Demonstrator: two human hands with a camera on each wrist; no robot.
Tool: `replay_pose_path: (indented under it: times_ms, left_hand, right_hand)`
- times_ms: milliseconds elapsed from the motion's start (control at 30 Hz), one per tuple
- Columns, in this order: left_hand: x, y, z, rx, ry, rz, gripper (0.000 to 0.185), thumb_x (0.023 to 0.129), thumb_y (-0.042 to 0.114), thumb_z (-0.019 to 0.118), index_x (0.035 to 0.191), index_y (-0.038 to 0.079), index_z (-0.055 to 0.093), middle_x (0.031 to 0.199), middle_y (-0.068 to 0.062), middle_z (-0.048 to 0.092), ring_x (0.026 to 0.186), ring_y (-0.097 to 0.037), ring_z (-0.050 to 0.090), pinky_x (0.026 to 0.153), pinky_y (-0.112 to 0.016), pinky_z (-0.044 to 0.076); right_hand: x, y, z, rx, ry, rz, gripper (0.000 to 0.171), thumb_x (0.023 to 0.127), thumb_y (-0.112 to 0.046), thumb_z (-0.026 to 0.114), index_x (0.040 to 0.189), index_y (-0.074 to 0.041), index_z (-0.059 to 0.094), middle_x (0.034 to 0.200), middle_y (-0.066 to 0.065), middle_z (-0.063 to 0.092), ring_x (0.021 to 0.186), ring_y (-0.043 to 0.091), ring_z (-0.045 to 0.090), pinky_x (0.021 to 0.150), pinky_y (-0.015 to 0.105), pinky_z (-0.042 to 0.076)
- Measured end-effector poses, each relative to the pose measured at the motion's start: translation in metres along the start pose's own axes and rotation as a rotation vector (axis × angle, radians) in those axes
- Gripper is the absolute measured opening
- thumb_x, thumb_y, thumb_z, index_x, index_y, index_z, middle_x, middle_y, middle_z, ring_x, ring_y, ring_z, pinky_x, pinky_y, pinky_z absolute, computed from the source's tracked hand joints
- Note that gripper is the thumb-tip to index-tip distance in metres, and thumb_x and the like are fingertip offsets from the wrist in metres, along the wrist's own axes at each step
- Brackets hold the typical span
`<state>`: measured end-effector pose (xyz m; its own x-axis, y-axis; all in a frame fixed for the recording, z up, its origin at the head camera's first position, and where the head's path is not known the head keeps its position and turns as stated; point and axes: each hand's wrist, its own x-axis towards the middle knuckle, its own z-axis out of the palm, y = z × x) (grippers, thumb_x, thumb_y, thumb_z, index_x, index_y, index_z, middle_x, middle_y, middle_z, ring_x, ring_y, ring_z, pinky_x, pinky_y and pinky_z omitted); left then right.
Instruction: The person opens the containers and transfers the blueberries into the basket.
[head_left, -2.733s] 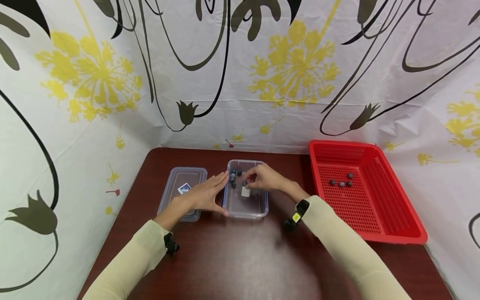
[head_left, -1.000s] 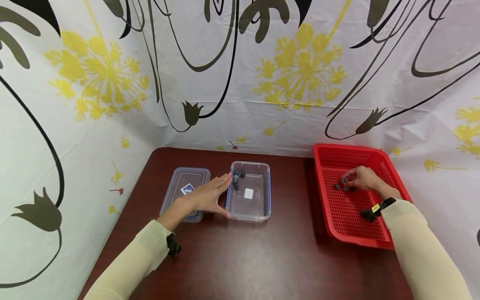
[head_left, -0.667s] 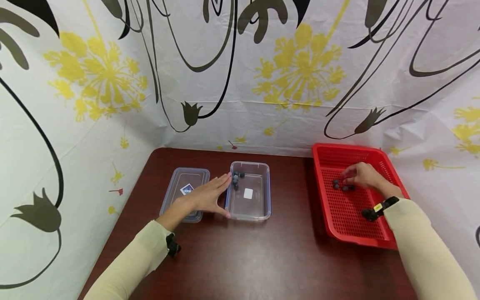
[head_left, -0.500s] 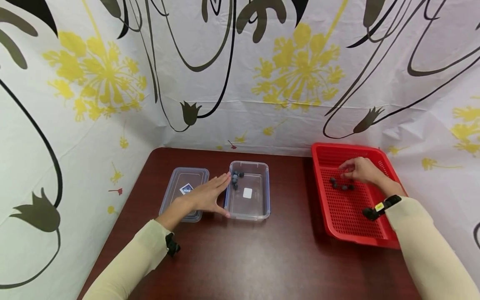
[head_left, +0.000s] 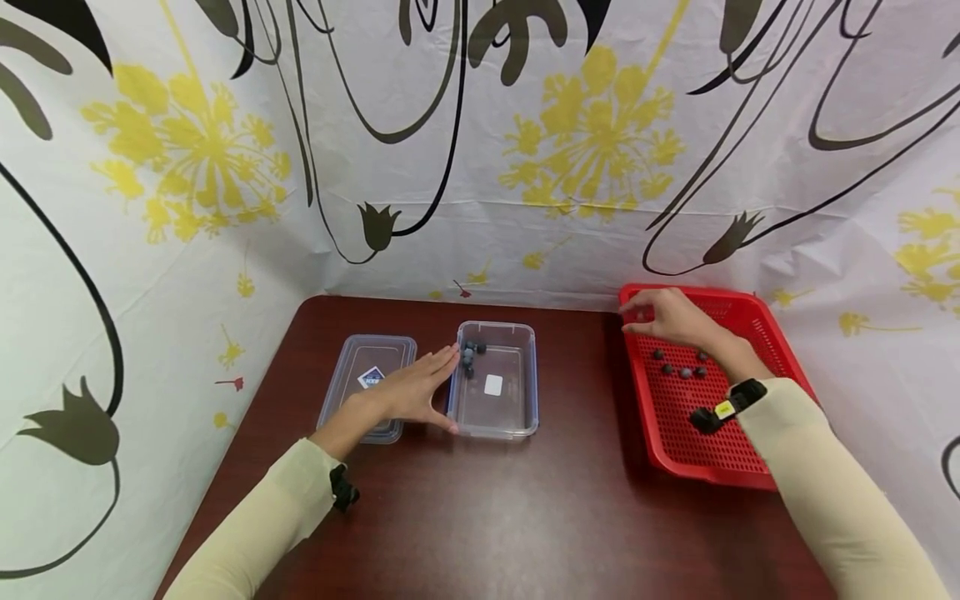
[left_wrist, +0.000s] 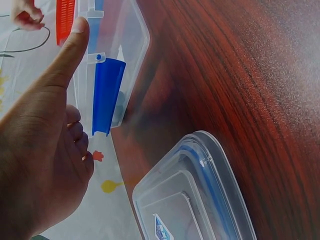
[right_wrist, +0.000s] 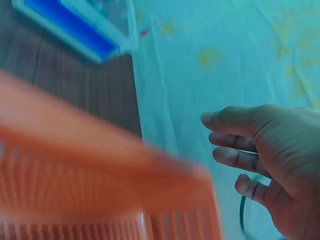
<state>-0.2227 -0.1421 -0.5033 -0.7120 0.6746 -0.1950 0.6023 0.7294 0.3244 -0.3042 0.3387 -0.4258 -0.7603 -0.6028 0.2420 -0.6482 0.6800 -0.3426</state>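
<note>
A clear plastic container (head_left: 517, 400) sits mid-table with several blueberries (head_left: 469, 356) in its far left corner. My left hand (head_left: 408, 390) lies flat against its left wall, fingers straight; in the left wrist view the thumb (left_wrist: 70, 47) runs along the rim by a blue clip (left_wrist: 107, 95). My right hand (head_left: 663, 317) hovers over the far left corner of the red basket (head_left: 720, 454), above several blueberries (head_left: 678, 367). In the right wrist view its fingers (right_wrist: 235, 145) are loosely bent; the thumb is hidden, so I cannot tell whether it holds a berry.
The container's lid (head_left: 360, 367) (left_wrist: 200, 200) lies flat on the dark wood table (head_left: 487, 517), left of my left hand. A flowered cloth wall (head_left: 480, 167) closes off the back and both sides. The basket rim (right_wrist: 100, 165) is blurred in the right wrist view.
My right hand went from the container to the basket, touched the berries there, then lifted and moved left to the basket's far left corner. My left hand stayed put.
</note>
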Motion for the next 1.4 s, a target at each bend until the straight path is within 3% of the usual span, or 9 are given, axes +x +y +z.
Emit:
replay_pose_path:
  times_ms: [200,467,800,1000,1167,1400]
  left_hand:
    - [-0.001,0.001,-0.002,-0.013,0.003,0.01,0.132,0.082,0.072,0.078,0.169,0.003,0.008,0.179,-0.013,-0.001,0.165,-0.028,0.004,0.132,-0.048,0.012]
    - [0.0,0.001,0.0,-0.01,0.006,0.02,0.132,0.082,0.074,0.077,0.169,0.001,0.009,0.179,-0.013,-0.001,0.165,-0.028,0.004,0.132,-0.049,0.013]
    - [0.0,0.001,0.001,-0.023,0.001,0.009,0.133,0.082,0.077,0.075,0.17,0.004,0.008,0.179,-0.012,-0.001,0.165,-0.027,0.003,0.132,-0.048,0.012]
    - [0.001,0.0,0.001,-0.029,0.0,0.01,0.132,0.082,0.074,0.076,0.169,0.002,0.008,0.179,-0.012,-0.001,0.165,-0.027,0.004,0.132,-0.049,0.012]
    - [0.0,0.001,0.002,-0.022,0.001,0.012,0.131,0.083,0.074,0.076,0.169,0.002,0.008,0.179,-0.013,-0.001,0.165,-0.028,0.004,0.132,-0.05,0.013]
    - [0.0,0.0,0.0,-0.013,0.012,0.019,0.131,0.083,0.073,0.077,0.169,0.001,0.009,0.179,-0.015,0.001,0.165,-0.029,0.006,0.132,-0.05,0.015]
  right_hand:
    - [0.033,-0.037,0.02,0.067,-0.029,-0.044,0.021,0.086,-0.01,0.088,0.106,-0.007,0.082,0.09,0.004,0.075,0.073,0.009,0.062,0.061,0.026,0.048]
    - [0.07,-0.078,0.064,0.18,-0.098,-0.053,0.026,0.087,-0.011,0.088,0.111,-0.003,0.081,0.103,0.01,0.08,0.084,0.024,0.074,0.077,0.046,0.061]
    - [0.096,-0.112,0.124,0.252,-0.172,-0.05,0.026,0.086,-0.007,0.086,0.11,0.001,0.08,0.102,0.015,0.08,0.083,0.021,0.075,0.076,0.039,0.063]
    - [0.106,-0.123,0.155,0.229,-0.22,-0.028,0.028,0.086,-0.008,0.087,0.109,0.004,0.08,0.097,0.015,0.08,0.082,0.018,0.075,0.075,0.028,0.061]
    - [0.109,-0.131,0.171,0.222,-0.242,0.002,0.029,0.086,-0.01,0.087,0.11,0.005,0.079,0.098,0.017,0.08,0.084,0.019,0.075,0.077,0.031,0.062]
    - [0.112,-0.134,0.187,0.188,-0.227,0.054,0.021,0.083,-0.014,0.091,0.097,-0.003,0.081,0.086,0.006,0.078,0.075,0.012,0.07,0.072,0.028,0.059]
